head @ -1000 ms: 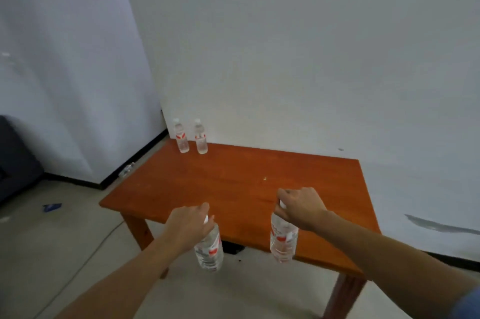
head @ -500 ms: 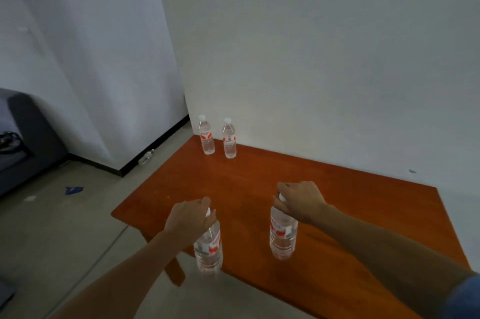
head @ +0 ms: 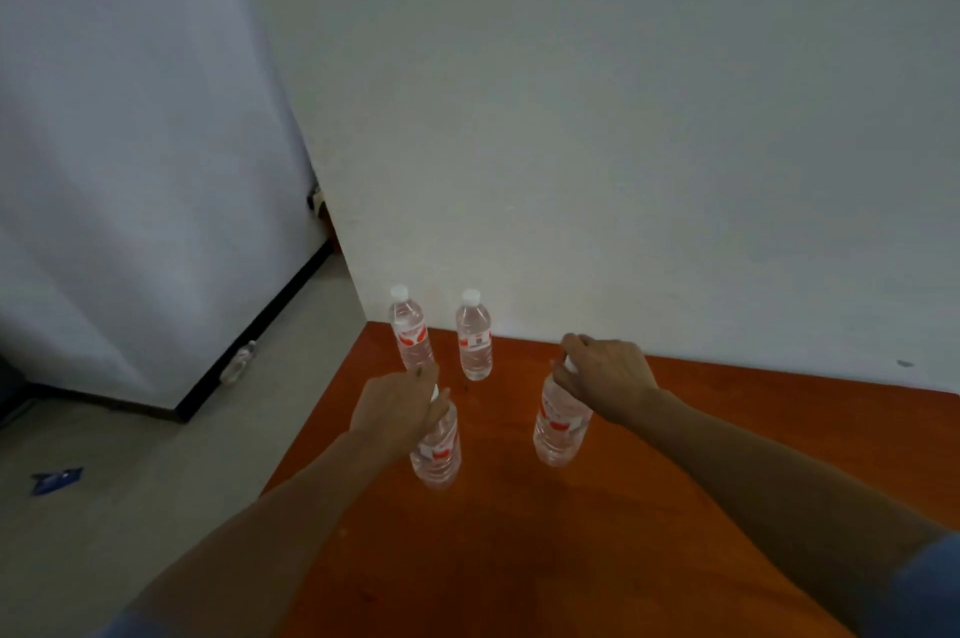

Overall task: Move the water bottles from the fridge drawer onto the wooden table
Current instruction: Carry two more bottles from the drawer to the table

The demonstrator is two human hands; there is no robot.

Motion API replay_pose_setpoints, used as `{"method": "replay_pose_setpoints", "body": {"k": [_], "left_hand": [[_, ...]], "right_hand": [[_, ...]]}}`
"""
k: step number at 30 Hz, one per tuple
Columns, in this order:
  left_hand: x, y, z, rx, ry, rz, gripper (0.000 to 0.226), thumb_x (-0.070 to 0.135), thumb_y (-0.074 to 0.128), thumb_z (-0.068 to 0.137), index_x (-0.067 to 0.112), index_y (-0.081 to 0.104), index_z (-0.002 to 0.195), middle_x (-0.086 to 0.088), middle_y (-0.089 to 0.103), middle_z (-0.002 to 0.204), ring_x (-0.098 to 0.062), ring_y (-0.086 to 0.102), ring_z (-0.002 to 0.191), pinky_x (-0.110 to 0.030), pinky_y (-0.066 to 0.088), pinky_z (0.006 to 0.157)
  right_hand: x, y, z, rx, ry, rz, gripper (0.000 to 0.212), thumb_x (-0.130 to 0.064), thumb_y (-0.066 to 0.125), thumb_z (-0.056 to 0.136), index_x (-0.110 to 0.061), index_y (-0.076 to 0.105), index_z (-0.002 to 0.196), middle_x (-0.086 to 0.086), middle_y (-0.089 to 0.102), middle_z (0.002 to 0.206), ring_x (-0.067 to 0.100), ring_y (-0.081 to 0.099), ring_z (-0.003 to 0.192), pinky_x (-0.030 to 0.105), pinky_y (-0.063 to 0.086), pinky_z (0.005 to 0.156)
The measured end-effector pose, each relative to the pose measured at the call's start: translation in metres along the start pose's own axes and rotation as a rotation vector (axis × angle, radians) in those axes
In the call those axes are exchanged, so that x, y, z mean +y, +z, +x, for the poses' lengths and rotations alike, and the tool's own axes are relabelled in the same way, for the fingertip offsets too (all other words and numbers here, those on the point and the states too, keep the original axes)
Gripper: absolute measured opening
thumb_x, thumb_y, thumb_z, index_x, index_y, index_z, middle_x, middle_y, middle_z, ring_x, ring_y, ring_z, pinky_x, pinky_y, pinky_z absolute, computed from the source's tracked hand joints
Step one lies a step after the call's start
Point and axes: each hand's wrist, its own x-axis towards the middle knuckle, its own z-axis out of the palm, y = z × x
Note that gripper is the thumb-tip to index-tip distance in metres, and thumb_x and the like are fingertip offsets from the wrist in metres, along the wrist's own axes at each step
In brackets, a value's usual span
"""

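Near, lower frame: both forearms reach in over the tabletop [head: 597, 533]. It is orange-brown wood with a dull sheen, and its left edge runs diagonally up to the far corner. A blue sleeve [head: 924, 585] shows at lower right.

Centre: left grip [head: 397, 409] is curled over the cap and neck of the left bottle [head: 439, 450]. Right grip [head: 608, 377] is closed the same way on top of the right bottle [head: 558, 429]. Both bottles are clear with red labels. The left one leans slightly.

Change: a second ago both bottles hung at the near edge, the left one out over the floor. Now both are well in over the wood, low and close behind the far pair. Cannot tell whether their bases touch the tabletop yet.

Judgement: the carry is nearly done and the set-down is under way, with release to follow. That would put four bottles on the table. The fridge drawer is out of frame, so how many remain is unknown.

Beyond: the far pair, one bottle [head: 410, 336] and another [head: 474, 341], stands upright near the far left corner with white caps on, close together but apart.

Far: a plain white wall [head: 623, 118] backs the table. At left are pale floor [head: 130, 507], a dark baseboard [head: 249, 331], a blue scrap [head: 54, 479] and a small unclear object by the baseboard.
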Motion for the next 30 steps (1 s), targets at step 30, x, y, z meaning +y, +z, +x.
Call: {"method": "replay_pose_setpoints", "body": {"k": [30], "left_hand": [[-0.092,0.079,0.167,-0.066,0.347,-0.092,0.046,0.044,0.02,0.096,0.016,0.044,0.125,-0.004,0.052,0.121,-0.019,0.049,0.109,-0.031,0.046,0.08]], "right_hand": [[-0.024,0.089,0.155,-0.172,0.457,0.091,0.059,-0.059,0.043,0.093,-0.021,0.033,0.138,0.007,0.051,0.13,0.025,0.059,0.107,0.038,0.05,0.082]]}}
